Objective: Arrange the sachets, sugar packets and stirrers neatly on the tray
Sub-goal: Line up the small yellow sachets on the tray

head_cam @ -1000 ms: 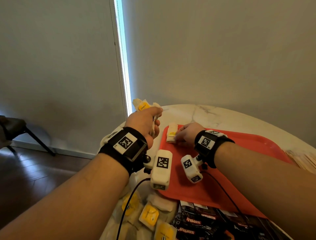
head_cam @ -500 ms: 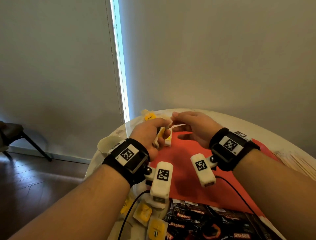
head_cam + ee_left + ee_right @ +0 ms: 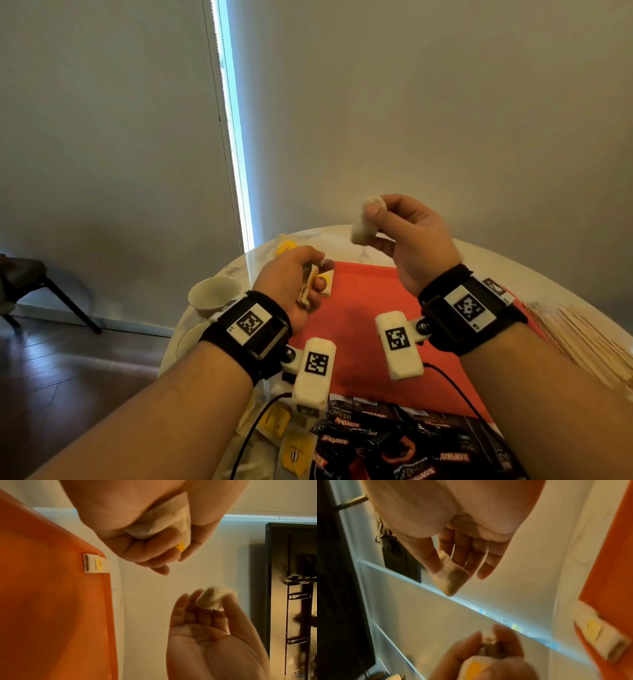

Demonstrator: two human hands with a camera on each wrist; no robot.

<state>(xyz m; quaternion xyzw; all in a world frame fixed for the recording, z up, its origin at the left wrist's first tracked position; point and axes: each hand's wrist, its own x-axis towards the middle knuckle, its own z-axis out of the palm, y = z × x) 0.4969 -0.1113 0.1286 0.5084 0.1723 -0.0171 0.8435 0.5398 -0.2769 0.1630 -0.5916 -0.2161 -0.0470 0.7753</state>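
White cup [image 3: 213, 295] on round marble table [image 3: 342, 236], dark chair [image 3: 30, 284], window blind [image 3: 102, 137]

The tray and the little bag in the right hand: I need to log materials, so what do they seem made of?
The tray looks like moulded plastic: even orange-red colour, smooth faint sheen, rounded raised rim. The bag pinched in the right hand looks like thin, matt, off-white filter paper with dark contents showing through, probably tea.
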